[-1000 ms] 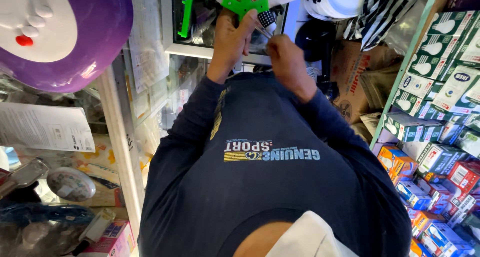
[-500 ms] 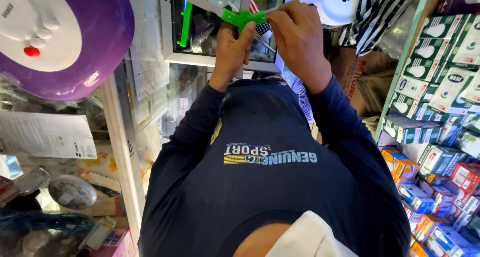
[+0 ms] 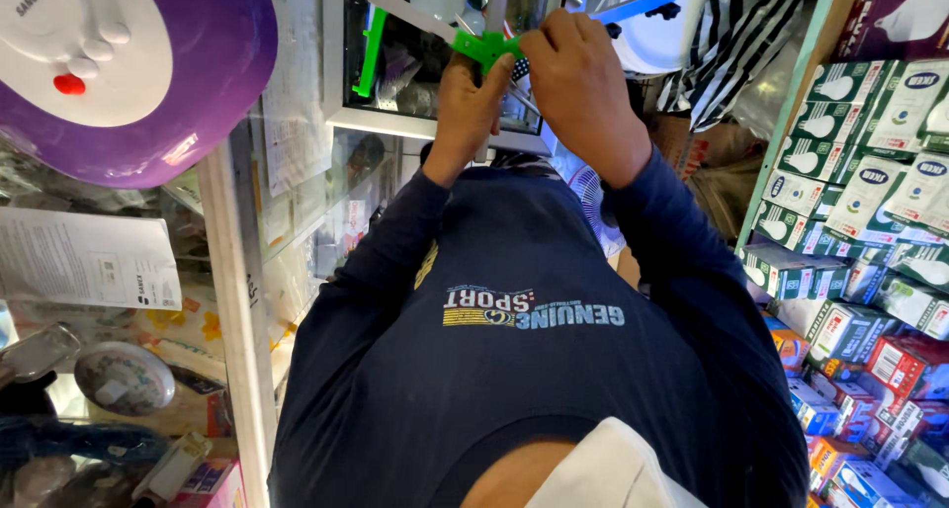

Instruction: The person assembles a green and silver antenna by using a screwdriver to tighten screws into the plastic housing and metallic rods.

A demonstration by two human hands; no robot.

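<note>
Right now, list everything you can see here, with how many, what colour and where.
green plastic piece: one, bright green, top centre, pinched by both hands
green bar: one, green, upper left of centre, behind the glass
blue bar: one, blue, top right of centre
round appliance: one, purple and white with a red button, top left
glass cabinet: one, white frame, left side
paper sheet: one, white, left, inside the cabinet
bulb boxes: many, green and white, shelves at right
small boxes: many, red, blue and orange, lower right
left hand: fingers on the green piece
right hand: fingers on the green piece
</note>
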